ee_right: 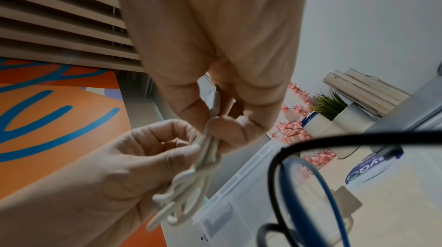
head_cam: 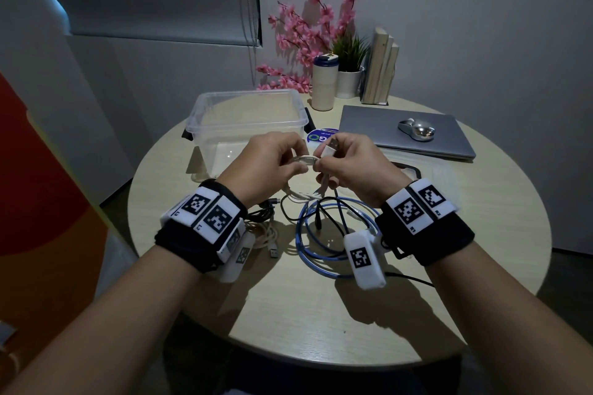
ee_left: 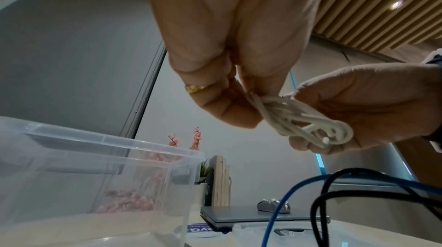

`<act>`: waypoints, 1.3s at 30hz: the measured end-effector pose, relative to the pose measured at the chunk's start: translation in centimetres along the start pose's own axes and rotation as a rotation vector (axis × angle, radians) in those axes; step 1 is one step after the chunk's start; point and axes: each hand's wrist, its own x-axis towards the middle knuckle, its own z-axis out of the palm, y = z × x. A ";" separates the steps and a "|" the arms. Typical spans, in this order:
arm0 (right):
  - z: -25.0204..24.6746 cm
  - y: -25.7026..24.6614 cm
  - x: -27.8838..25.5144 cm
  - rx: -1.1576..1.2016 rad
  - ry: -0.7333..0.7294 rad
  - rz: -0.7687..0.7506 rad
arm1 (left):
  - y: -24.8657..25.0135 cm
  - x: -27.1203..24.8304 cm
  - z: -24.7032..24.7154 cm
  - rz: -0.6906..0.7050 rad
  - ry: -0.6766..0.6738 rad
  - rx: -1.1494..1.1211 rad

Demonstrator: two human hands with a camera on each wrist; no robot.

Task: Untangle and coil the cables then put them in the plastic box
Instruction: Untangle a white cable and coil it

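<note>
Both hands are raised over the table's middle and hold a small white cable bundle (head_cam: 305, 160) between them. My left hand (head_cam: 288, 160) pinches one end of the bundle (ee_left: 299, 119). Gripping the other end, my right hand (head_cam: 324, 163) has the cable's white USB plug (head_cam: 330, 149) sticking up from its fingers. The clear plastic box (head_cam: 250, 129) stands open just beyond the hands, with no cable visible in it. On the table below lie a tangled blue cable (head_cam: 308, 244), a black cable (head_cam: 324, 212) and another pale cable (head_cam: 266, 234) with a USB plug.
A clear lid (head_cam: 426, 176) lies under the right hand. A closed laptop (head_cam: 407, 135) carrying a silver mouse (head_cam: 417, 129) sits at the back right. A tumbler (head_cam: 324, 83), a potted plant, pink flowers and books stand at the rear edge of the round table (head_cam: 321, 314).
</note>
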 end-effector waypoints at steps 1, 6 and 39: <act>-0.1 0.0 0.0 0.005 -0.016 -0.001 | 0.0 -0.1 0.1 0.014 0.013 0.015; -0.3 -0.2 0.0 0.037 -0.066 -0.031 | -0.5 -0.2 0.3 -0.088 0.080 -0.128; -0.9 0.2 0.5 -0.061 0.034 0.035 | 0.1 -0.6 0.7 -0.256 0.001 -0.604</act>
